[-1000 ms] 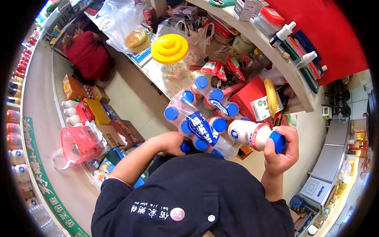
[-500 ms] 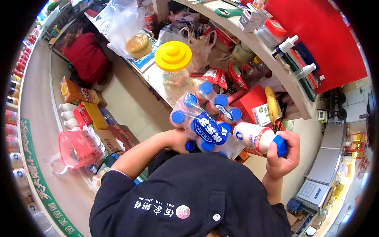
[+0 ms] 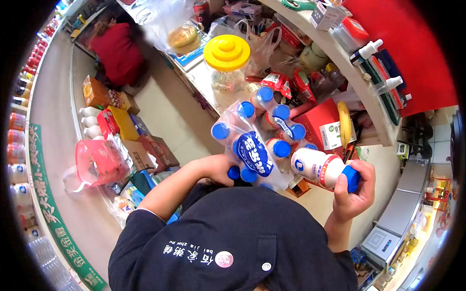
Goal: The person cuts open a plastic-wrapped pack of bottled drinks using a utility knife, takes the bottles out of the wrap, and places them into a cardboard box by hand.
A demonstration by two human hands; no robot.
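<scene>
My right hand (image 3: 360, 188) is closed round the blue cap of a white yogurt-drink bottle (image 3: 316, 167). The bottle lies tilted, its base toward a pack of similar blue-capped bottles (image 3: 252, 151) in clear film with a blue label. At the pack's near left side is my left hand (image 3: 217, 169), its fingers curled and partly hidden. A blue cap (image 3: 234, 172) shows beside its thumb side, and it appears to grip the pack there. Behind the pack stands a clear jar with a yellow lid (image 3: 226, 53).
A banana (image 3: 345, 123) and a red box (image 3: 314, 121) lie beyond the bottle. The curved shelf (image 3: 359, 92) holds small bottles. At left are a pink plastic basket (image 3: 101, 162) and cartons (image 3: 121, 131). A person in red (image 3: 118, 53) crouches at upper left.
The view has shifted, so the surroundings sit further right. The pack has turned slightly, and another blue cap shows between it and the held bottle. Both hands keep their holds.
</scene>
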